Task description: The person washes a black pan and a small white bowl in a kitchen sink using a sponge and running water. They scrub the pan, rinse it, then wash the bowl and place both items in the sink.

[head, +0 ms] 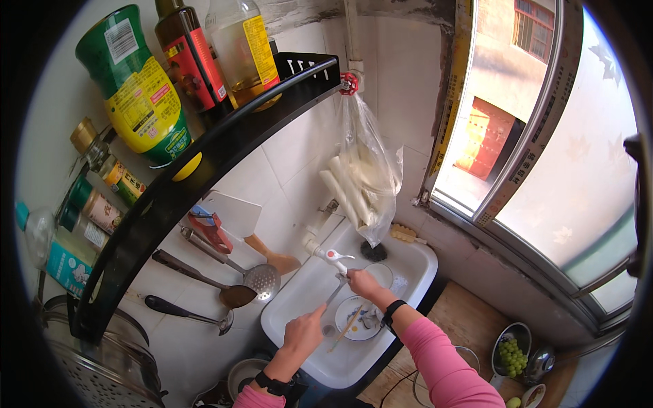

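Note:
My left hand point(304, 331) is closed around the lower end of a slim grey metal tool point(334, 293), seemingly a wrench. The tool slants up to the spout end of a white plastic tap point(334, 256) with a small lever. At that same spout end my right hand point(365, 283) has its fingers curled; its palm side is hidden. Below both hands is a white ceramic sink point(306, 352). In its basin lies a white patterned plate point(352, 334) with chopsticks point(347, 326) across it and a crumpled greyish item point(371, 319) on it. Another plate point(381, 273) sits behind my right hand.
A clear plastic bag point(365, 178) of pale rolls hangs from a red valve point(349, 83) above the sink. A black shelf point(214, 148) with bottles juts out at upper left. Ladles point(191, 313) hang beneath it. Grapes point(512, 356) in a pan stand on the wooden counter point(461, 306).

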The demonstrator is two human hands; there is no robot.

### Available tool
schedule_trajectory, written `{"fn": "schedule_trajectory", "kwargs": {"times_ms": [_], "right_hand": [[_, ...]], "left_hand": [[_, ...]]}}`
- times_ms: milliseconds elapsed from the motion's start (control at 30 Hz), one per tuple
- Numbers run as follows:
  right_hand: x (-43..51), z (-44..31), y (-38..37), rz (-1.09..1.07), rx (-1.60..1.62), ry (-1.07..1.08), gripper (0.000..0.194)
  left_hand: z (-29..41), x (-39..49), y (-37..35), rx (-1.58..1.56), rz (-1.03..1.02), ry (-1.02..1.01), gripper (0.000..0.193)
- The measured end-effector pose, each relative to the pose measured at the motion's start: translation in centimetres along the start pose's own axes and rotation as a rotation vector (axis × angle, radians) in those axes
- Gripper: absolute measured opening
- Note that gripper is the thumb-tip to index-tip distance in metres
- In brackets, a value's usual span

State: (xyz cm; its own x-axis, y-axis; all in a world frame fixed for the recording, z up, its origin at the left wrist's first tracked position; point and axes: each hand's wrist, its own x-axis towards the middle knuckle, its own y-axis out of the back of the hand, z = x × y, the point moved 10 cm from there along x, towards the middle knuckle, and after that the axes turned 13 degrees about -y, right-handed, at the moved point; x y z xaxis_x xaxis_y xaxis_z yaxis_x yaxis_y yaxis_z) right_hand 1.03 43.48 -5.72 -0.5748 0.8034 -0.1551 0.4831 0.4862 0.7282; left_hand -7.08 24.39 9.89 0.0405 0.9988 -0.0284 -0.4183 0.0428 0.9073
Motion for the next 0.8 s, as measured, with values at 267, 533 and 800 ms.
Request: {"fn": "schedule_trajectory", "kwargs": {"times_ms": [267,533,800], "right_hand": [[-0.1,0.8,1.1,0.125,-0.100,-0.113,0.029],[-1.2,0.2,1.7,0.201,0.053,0.078,0.033],[-1.9,0.7,1.5,0.258,0.044,0.087,0.032]], "left_hand": [[-0.3,1.4,-0.3,0.000,0.015,-0.005,0.053],[-0.3,0.7,-1.2,-0.032,0.079,-0.042,0.047],[-3.7,-0.6,-7.7,-0.788,-0.053,0.364,0.038]]}}
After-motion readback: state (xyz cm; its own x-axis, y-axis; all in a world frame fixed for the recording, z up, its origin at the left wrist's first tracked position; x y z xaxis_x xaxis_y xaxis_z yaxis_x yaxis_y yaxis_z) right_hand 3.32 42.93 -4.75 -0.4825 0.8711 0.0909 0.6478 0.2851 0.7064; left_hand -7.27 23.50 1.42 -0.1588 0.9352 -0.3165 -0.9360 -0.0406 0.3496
